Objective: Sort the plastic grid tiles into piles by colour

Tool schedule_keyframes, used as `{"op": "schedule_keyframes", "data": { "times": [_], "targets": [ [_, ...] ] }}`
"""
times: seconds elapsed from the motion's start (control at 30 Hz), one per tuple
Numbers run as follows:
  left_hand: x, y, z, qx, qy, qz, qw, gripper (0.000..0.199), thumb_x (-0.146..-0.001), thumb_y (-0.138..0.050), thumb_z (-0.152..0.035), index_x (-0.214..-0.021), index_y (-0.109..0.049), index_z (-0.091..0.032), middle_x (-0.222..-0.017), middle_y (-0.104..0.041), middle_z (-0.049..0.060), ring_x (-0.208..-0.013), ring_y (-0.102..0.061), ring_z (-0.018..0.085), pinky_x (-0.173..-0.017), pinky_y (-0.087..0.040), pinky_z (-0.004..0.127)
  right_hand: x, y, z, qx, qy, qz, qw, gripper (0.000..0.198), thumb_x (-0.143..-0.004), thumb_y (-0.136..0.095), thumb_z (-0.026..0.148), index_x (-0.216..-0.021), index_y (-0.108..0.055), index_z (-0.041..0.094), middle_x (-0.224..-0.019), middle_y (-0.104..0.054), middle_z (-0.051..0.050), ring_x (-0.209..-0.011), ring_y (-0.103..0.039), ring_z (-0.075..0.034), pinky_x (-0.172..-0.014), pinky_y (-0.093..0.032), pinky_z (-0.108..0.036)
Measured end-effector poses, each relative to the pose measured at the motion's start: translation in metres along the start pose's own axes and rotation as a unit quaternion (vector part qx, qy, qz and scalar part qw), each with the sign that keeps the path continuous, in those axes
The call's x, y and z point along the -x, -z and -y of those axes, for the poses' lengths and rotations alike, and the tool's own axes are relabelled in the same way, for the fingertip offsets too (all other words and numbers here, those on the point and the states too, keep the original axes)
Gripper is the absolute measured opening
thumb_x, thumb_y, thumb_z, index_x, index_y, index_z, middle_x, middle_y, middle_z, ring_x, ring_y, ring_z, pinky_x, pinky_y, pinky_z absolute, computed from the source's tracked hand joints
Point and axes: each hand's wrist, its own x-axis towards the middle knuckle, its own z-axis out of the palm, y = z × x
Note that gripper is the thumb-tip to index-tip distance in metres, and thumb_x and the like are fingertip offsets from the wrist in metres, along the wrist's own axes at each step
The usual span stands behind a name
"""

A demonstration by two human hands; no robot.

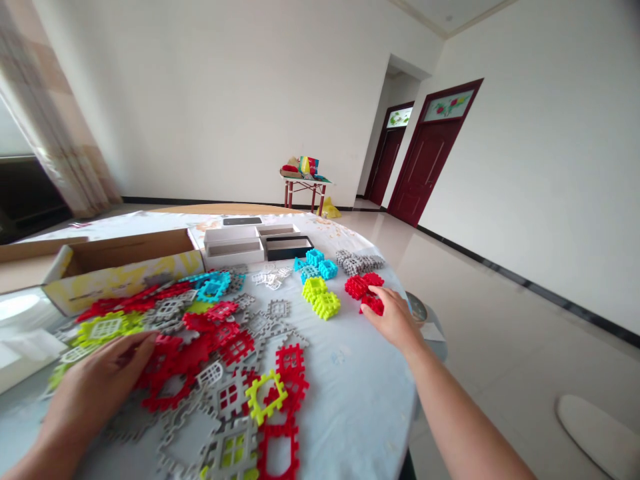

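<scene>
My left hand (103,380) is over the left side of a loose pile, its fingers closed at the edge of a red notched building panel (164,357); part of the grip is hidden. On the right, my right hand (393,317) has thumb and finger closed around a small stack of red panels (373,305). Another red stack (357,287) touches it from behind. Nearby stand lime-green stacks (323,299), blue stacks (315,265) and grey stacks (357,262). A lime-green frame (267,397) and a grey window panel (233,443) lie in the front of the pile.
Behind the pile are an open cardboard box (125,267), white box trays (234,250) and a black-rimmed tray (289,248). Small white pieces (273,277) lie before them. The round table's cloth-covered edge (411,373) curves down on the right, beside a stool (433,333).
</scene>
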Motion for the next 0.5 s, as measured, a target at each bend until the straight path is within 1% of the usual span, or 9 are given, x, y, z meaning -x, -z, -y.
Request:
{"op": "schedule_keyframes", "data": {
  "times": [0.07, 0.17, 0.3, 0.37, 0.43, 0.5],
  "targets": [
    [0.003, 0.011, -0.014, -0.005, 0.01, 0.027, 1.0, 0.038, -0.074, -0.042, -0.051, -0.093, -0.063, -0.025, -0.093, -0.068, 0.001, -0.086, -0.061, 0.02, -0.073, -0.044, 0.026, 0.0, -0.006, 0.022, -0.057, 0.04, 0.017, 0.997, 0.041, -0.077, -0.054, 0.034, -0.114, -0.054, 0.016, -0.113, -0.058, -0.01, -0.107, -0.051, -0.023, -0.094, -0.04, -0.037],
    [0.006, 0.019, -0.026, -0.008, 0.016, 0.042, 0.999, 0.04, -0.077, -0.04, -0.05, -0.095, -0.063, -0.024, -0.095, -0.068, 0.002, -0.088, -0.061, 0.018, -0.074, -0.043, 0.025, 0.001, -0.019, 0.057, -0.138, 0.086, 0.091, 0.982, 0.036, -0.078, -0.054, 0.032, -0.111, -0.056, 0.018, -0.108, -0.06, -0.008, -0.098, -0.055, -0.02, -0.087, -0.044, -0.033],
    [0.008, 0.02, -0.028, -0.002, 0.003, 0.034, 0.999, 0.04, -0.078, -0.039, -0.05, -0.096, -0.063, -0.023, -0.096, -0.067, 0.002, -0.087, -0.06, 0.018, -0.074, -0.043, 0.023, 0.001, -0.038, 0.097, -0.193, 0.117, 0.214, 0.95, 0.032, -0.077, -0.058, 0.034, -0.105, -0.06, 0.018, -0.094, -0.064, -0.006, -0.081, -0.059, -0.017, -0.076, -0.047, -0.03],
    [0.009, 0.02, -0.028, 0.004, 0.0, 0.03, 1.0, 0.04, -0.078, -0.04, -0.05, -0.096, -0.063, -0.023, -0.096, -0.067, 0.002, -0.087, -0.06, 0.017, -0.075, -0.042, 0.023, 0.002, -0.045, 0.11, -0.202, 0.135, 0.259, 0.935, 0.033, -0.075, -0.061, 0.036, -0.103, -0.061, 0.018, -0.091, -0.064, -0.005, -0.078, -0.058, -0.016, -0.074, -0.047, -0.03],
    [0.009, 0.02, -0.029, 0.009, 0.004, 0.032, 0.999, 0.039, -0.078, -0.04, -0.049, -0.096, -0.063, -0.023, -0.096, -0.067, 0.002, -0.086, -0.06, 0.017, -0.075, -0.042, 0.023, 0.002, -0.048, 0.12, -0.212, 0.173, 0.289, 0.917, 0.038, -0.072, -0.064, 0.04, -0.103, -0.062, 0.018, -0.093, -0.063, -0.005, -0.083, -0.057, -0.017, -0.078, -0.045, -0.03],
    [0.01, 0.022, -0.031, 0.013, 0.008, 0.034, 0.999, 0.039, -0.079, -0.04, -0.049, -0.096, -0.063, -0.023, -0.094, -0.068, 0.002, -0.083, -0.06, 0.016, -0.074, -0.042, 0.023, 0.004, -0.048, 0.127, -0.225, 0.222, 0.316, 0.894, 0.049, -0.066, -0.069, 0.045, -0.107, -0.061, 0.02, -0.102, -0.061, -0.006, -0.096, -0.053, -0.019, -0.087, -0.041, -0.032]
  ]
}}
